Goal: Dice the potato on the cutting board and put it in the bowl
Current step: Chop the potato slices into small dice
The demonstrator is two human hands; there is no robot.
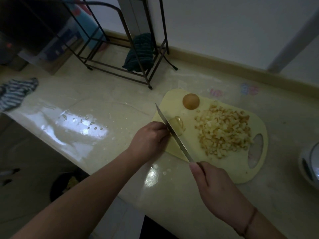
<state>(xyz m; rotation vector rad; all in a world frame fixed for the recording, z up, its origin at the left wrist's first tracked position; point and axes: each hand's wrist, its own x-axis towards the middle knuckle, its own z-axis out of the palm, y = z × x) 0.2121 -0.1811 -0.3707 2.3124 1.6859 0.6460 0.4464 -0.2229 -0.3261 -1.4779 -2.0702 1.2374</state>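
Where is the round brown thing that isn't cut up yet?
In the head view, the round brown piece sits on the far end of the cutting board, beyond the knife and left of the diced potato pile.

Cutting board [229,171]: pale yellow. Diced potato [224,131]: cream w/ tan-brown edges. Round item [191,101] on board: brown-orange. Knife [174,135] blade: silver-grey. Countertop [107,104]: glossy cream. Cloth [15,94] at left: blue/white stripes. Cloth [139,52] in rack: dark teal, thin lighter stripes. Rack [120,73]: dark metal. Wall [224,28]: white. Wrist band [250,221]: reddish-brown.
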